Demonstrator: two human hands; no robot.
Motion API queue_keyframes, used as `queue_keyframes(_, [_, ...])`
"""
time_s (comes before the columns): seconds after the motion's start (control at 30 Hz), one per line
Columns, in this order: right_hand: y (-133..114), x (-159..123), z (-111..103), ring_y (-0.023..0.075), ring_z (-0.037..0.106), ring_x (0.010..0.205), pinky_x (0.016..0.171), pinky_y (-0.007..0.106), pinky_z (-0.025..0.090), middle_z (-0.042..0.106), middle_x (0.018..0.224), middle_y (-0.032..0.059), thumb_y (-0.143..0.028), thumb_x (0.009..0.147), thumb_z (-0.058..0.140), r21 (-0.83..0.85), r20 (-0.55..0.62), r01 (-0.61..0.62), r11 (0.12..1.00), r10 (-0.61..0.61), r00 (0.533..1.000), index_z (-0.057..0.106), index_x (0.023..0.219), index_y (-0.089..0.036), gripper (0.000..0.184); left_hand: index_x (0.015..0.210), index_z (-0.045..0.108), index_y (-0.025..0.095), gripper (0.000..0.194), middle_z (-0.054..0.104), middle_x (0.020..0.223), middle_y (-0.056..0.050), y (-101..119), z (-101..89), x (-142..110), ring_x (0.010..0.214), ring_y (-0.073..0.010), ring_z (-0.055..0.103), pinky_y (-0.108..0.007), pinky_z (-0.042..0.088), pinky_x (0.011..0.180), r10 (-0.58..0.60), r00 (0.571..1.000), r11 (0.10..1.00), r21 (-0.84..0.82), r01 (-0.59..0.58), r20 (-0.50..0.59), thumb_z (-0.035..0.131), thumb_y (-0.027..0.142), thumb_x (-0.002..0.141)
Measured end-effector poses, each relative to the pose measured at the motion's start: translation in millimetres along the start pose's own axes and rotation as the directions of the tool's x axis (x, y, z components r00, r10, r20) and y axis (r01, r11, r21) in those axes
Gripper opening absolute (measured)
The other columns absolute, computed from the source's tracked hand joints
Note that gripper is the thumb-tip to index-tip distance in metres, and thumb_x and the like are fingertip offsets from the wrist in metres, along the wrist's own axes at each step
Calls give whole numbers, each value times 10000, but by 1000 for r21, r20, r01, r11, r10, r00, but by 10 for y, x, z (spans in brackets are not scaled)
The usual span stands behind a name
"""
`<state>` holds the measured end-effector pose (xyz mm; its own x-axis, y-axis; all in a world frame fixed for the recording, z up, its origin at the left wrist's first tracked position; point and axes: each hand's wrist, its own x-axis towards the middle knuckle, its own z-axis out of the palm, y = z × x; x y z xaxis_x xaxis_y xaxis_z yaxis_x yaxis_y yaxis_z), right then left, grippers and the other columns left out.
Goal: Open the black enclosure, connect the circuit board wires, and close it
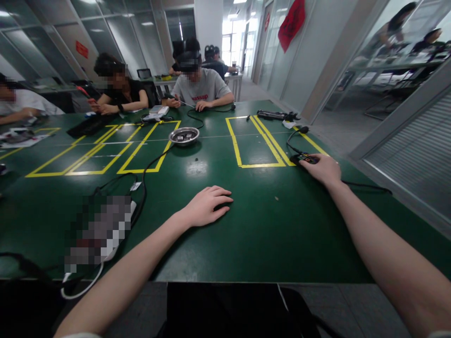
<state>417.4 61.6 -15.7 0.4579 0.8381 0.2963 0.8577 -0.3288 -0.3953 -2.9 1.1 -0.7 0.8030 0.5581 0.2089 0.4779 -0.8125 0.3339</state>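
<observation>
My left hand [208, 206] lies on the green tabletop [260, 239] with its fingers stretched out and nothing in them. At the right, my right hand [326, 169] closes over a small dark object [306, 158] with coloured spots, which rests on the table; its exact kind is hard to make out. A black cable [291, 140] curves from near this object up to a dark round end [303, 129]. Another black cable [366, 186] comes out beyond my right wrist and runs right. Part of the dark object is hidden under my fingers.
Yellow tape outlines [262, 165] mark the table. A metal bowl [184, 136] holds small metal parts. A folded black tripod-like item [276, 114] lies at the far right. Left of my arm are a blurred-out device [102, 230] and cables. Across the table, a person [200, 89] handles a screwdriver-like tool.
</observation>
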Motion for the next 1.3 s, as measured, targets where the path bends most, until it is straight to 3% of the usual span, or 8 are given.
queue_keyframes(0.3, [-722, -515, 125, 286, 721, 968, 846, 395, 562, 777, 1044, 102, -387, 780, 755, 311, 229, 326, 893, -403, 886, 752, 1109, -175, 392, 1346, 617, 234, 355, 659, 1371, -95, 22, -19, 12, 1260, -254, 603, -455, 484, 1076, -1, 997, 1000, -5, 1, -73, 556, 325, 1009])
queue_keyframes(0.37, [-938, -777, 109, 277, 720, 1006, 899, 397, 557, 771, 1092, 98, -336, 772, 772, 465, 249, 466, 753, -616, 747, 750, 1102, -179, 366, 1377, 587, 226, 414, 632, 1398, -116, 43, -38, 14, 1277, -270, 586, -465, 476, 1083, -3, 988, 1000, -6, 2, -153, 580, 376, 991])
queue_keyframes(0.5, [-1245, -1289, 6, 224, 728, 922, 844, 333, 561, 756, 1047, 71, -327, 820, 767, 715, 266, 579, 393, -918, 295, 742, 1136, -200, 341, 1133, 668, 198, 438, 715, 1104, -107, 94, -54, 10, 1043, -265, 654, -412, 520, 943, 26, 984, 999, -37, -33, -177, 686, 554, 879])
queue_keyframes(0.57, [-1305, -1449, -40, 217, 731, 928, 834, 317, 558, 748, 1063, 71, -311, 849, 740, 736, 240, 597, 320, -947, 212, 744, 1129, -204, 300, 955, 659, 199, 425, 693, 867, -56, 115, -46, 6, 850, -224, 652, -361, 515, 823, 46, 995, 997, -54, -51, -91, 706, 604, 836])
queue_keyframes(0.8, [-1246, -1395, -41, 217, 724, 873, 720, 308, 545, 731, 1108, 91, -417, 921, 638, 525, 127, 770, 361, -929, 348, 741, 1129, -231, 297, 1318, 585, 213, 663, 705, 1117, -96, 119, -74, -3, 1048, -288, 633, -424, 474, 957, -14, 999, 998, 61, 17, -52, 742, 584, 792])
queue_keyframes(1.03, [-1218, -1139, -110, 243, 671, 677, 585, 302, 390, 724, 754, 72, -696, 844, 653, 171, 258, 730, 662, -745, 615, 682, 805, -215, 484, 1434, 546, 191, 710, 654, 1354, -146, 30, -47, -14, 1280, -332, 555, -501, 453, 1083, -82, 994, 993, 82, 88, -75, 730, 469, 807])
queue_keyframes(1.13, [-1174, -1072, -157, 216, 630, 625, 587, 291, 357, 687, 689, 46, -656, 852, 649, 223, 277, 726, 650, -757, 592, 641, 776, -218, 444, 1419, 563, 194, 691, 637, 1400, -146, -4, -25, -16, 1336, -349, 521, -545, 429, 1122, -109, 991, 991, 69, 115, -81, 728, 472, 808])
queue_keyframes(1.3, [-1162, -1144, -111, 176, 581, 586, 599, 280, 358, 654, 669, 22, -414, 943, 534, 444, 319, 737, 510, -858, 403, 630, 814, -216, 254, 1402, 560, 217, 686, 591, 1467, -142, -42, -3, -9, 1426, -366, 453, -571, 390, 1170, -105, 992, 993, 41, 108, -70, 739, 459, 786])
